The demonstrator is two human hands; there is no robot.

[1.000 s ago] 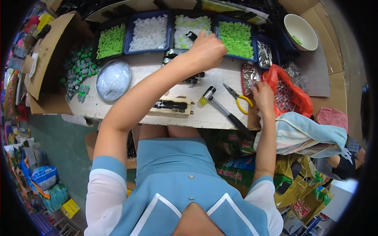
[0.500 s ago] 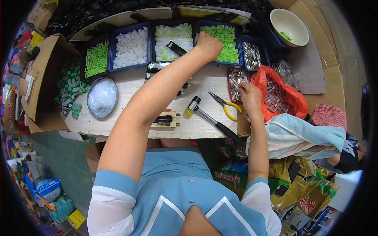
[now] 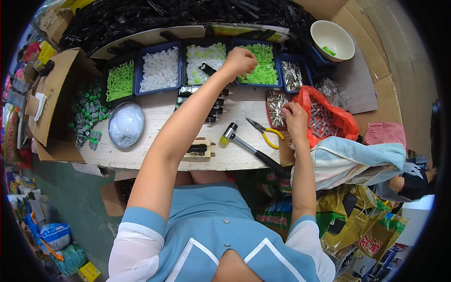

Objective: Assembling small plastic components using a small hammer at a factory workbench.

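Observation:
My left hand (image 3: 239,64) is over the left side of a blue tray of small green plastic parts (image 3: 263,68). Its fingers are curled together, and whatever they hold is too small to make out. Beside a small red tray of shiny metal pins (image 3: 276,104) is my right hand (image 3: 296,120), with thumb and fingertips pinched at its right edge; what is between them I cannot tell. Under my left forearm lie several black parts (image 3: 215,111) in a row. A wooden jig (image 3: 201,147) holding a dark piece sits near the table's front edge.
A hammer (image 3: 249,146) and yellow-handled pliers (image 3: 267,131) lie mid-table. Trays of white parts (image 3: 159,70) and green sticks (image 3: 120,81) line the back. A round dish (image 3: 126,125) stands left, a red bag (image 3: 345,120) right, and a white bowl (image 3: 332,40) back right.
The whole view has shifted slightly. My left hand has drawn up and a little left from the green parts, its fingers now curled. My right hand remains by the red tray.

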